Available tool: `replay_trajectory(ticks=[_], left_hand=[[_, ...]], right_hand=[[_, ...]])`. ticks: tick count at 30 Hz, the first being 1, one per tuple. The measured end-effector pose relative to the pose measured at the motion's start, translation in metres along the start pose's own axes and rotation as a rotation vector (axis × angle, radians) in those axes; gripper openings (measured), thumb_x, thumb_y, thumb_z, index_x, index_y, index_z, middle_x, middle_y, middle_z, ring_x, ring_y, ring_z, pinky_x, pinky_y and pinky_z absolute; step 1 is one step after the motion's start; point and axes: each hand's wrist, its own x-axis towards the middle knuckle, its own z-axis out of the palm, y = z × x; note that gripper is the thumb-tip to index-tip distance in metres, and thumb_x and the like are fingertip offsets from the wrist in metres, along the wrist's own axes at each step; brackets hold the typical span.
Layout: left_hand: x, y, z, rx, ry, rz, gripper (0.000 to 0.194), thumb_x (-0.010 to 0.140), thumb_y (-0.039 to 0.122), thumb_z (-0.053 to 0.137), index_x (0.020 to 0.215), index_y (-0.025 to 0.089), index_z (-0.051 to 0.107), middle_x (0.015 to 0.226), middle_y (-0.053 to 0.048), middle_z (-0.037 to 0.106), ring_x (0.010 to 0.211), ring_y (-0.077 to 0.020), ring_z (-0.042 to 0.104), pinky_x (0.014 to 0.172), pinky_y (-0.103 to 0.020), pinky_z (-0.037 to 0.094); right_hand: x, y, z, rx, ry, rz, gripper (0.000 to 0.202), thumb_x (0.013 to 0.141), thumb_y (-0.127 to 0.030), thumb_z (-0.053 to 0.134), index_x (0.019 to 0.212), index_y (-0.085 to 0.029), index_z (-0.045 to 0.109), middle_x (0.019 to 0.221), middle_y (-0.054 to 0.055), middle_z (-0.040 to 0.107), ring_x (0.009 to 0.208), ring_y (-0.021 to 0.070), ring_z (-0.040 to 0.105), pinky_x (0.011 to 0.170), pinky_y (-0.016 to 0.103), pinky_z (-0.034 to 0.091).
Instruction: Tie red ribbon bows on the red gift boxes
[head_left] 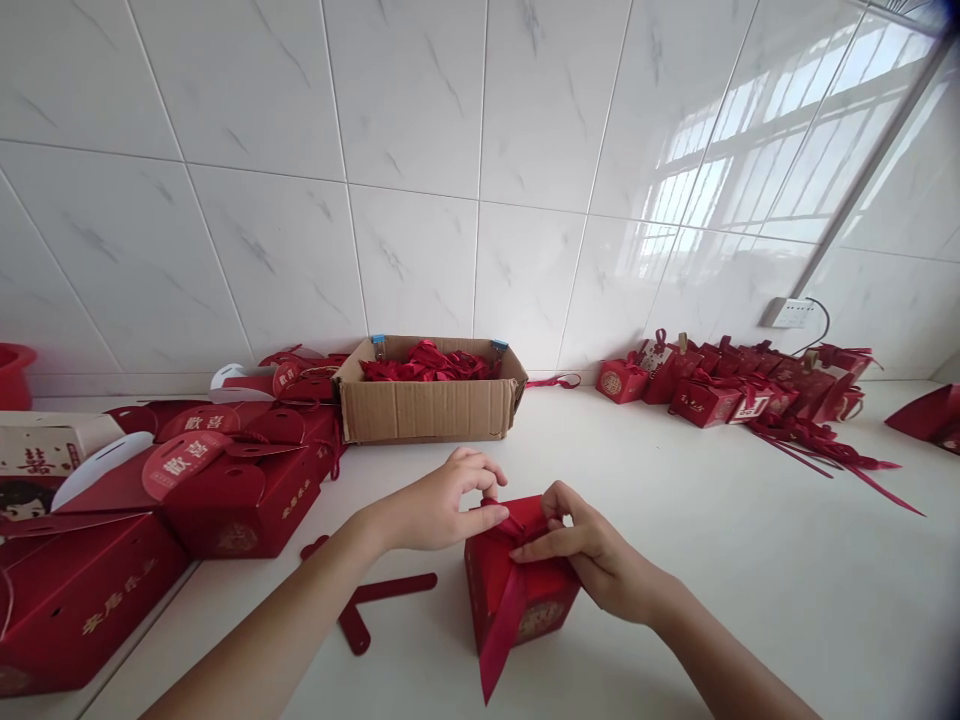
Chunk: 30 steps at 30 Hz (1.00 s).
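Note:
A red gift box (486, 577) with a gold printed emblem on its side stands on the white counter in front of me. A dark red ribbon (504, 625) is gathered on its top, and one tail hangs down over the front edge. My left hand (442, 505) reaches in from the left, thumb and fingers curled around the gathered ribbon on top. From the right, my right hand (592, 550) pinches the ribbon at the box's top with thumb and forefinger. The fingers partly hide the knot or loop there.
A cardboard box (424, 412) of red ribbons stands against the tiled wall. Larger red boxes (247, 500) crowd the left. Small finished-looking red boxes (705, 400) and loose ribbons (825, 445) lie at the back right. Red strips (394, 588) lie beside my left forearm.

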Motion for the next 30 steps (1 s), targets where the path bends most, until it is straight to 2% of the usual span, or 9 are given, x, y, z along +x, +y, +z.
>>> replay_trajectory(ticks=[4,8,12,16,19,22,27,30], left_hand=[[0.003,0.011,0.014,-0.132,0.081,-0.007,0.025,0.084,0.045,0.052,0.076,0.021,0.055,0.107,-0.002,0.057,0.102,-0.0196,0.051,0.086,-0.032,0.043],[0.008,0.018,0.033,-0.253,0.231,-0.049,0.033,0.08,0.046,0.057,0.064,0.018,0.051,0.088,-0.002,0.062,0.084,-0.0177,0.056,0.076,-0.029,0.044],[0.011,0.017,0.043,-0.368,0.253,-0.089,0.035,0.078,0.046,0.059,0.058,0.017,0.052,0.077,-0.002,0.064,0.071,-0.0165,0.057,0.065,-0.027,0.043],[0.011,0.015,0.042,-0.393,0.223,-0.089,0.027,0.076,0.041,0.063,0.063,0.017,0.062,0.081,-0.003,0.068,0.087,-0.0225,0.062,0.073,-0.029,0.045],[0.01,0.013,0.04,-0.399,0.221,-0.094,0.022,0.072,0.037,0.067,0.062,0.018,0.064,0.085,-0.005,0.07,0.103,-0.0254,0.06,0.082,-0.031,0.045],[0.01,0.011,0.038,-0.413,0.19,-0.109,0.019,0.068,0.032,0.072,0.059,0.018,0.063,0.081,-0.006,0.071,0.112,-0.0258,0.055,0.087,-0.033,0.044],[0.009,0.008,0.035,-0.449,0.156,-0.149,0.018,0.063,0.029,0.076,0.068,0.017,0.065,0.092,-0.009,0.069,0.113,-0.026,0.055,0.085,-0.033,0.046],[0.008,0.008,0.033,-0.503,0.124,-0.18,0.025,0.061,0.031,0.077,0.076,0.016,0.063,0.101,-0.009,0.067,0.101,-0.0255,0.061,0.078,-0.034,0.049]], right_hand=[[0.002,0.001,0.0,0.075,0.127,0.007,0.034,0.096,-0.02,0.033,0.1,-0.025,0.067,0.091,0.005,0.047,0.081,0.0148,0.049,0.071,0.031,0.046],[0.004,0.003,0.001,0.209,0.299,0.141,0.008,0.093,-0.027,0.048,0.092,-0.022,0.054,0.085,0.003,0.055,0.077,0.0143,0.052,0.07,0.029,0.045],[0.005,0.006,0.001,0.345,0.366,0.241,0.013,0.089,-0.033,0.056,0.089,-0.021,0.049,0.08,0.001,0.053,0.071,0.0129,0.05,0.064,0.026,0.044],[0.006,0.009,-0.003,0.384,0.351,0.251,0.015,0.088,-0.034,0.057,0.088,-0.021,0.048,0.082,0.001,0.051,0.073,0.0127,0.048,0.065,0.026,0.042],[0.005,0.012,-0.008,0.392,0.324,0.235,0.016,0.088,-0.034,0.057,0.088,-0.021,0.047,0.083,0.001,0.051,0.075,0.0131,0.047,0.067,0.027,0.041],[0.003,0.015,-0.014,0.405,0.293,0.23,0.017,0.088,-0.034,0.057,0.087,-0.021,0.046,0.083,0.0,0.051,0.075,0.0133,0.046,0.067,0.028,0.04],[0.003,0.016,-0.018,0.428,0.243,0.244,0.019,0.088,-0.036,0.057,0.089,-0.021,0.046,0.083,0.0,0.049,0.074,0.0125,0.045,0.065,0.027,0.039],[0.003,0.015,-0.019,0.497,0.162,0.277,0.022,0.088,-0.039,0.057,0.096,-0.02,0.047,0.081,0.0,0.048,0.07,0.0112,0.043,0.062,0.026,0.037]])
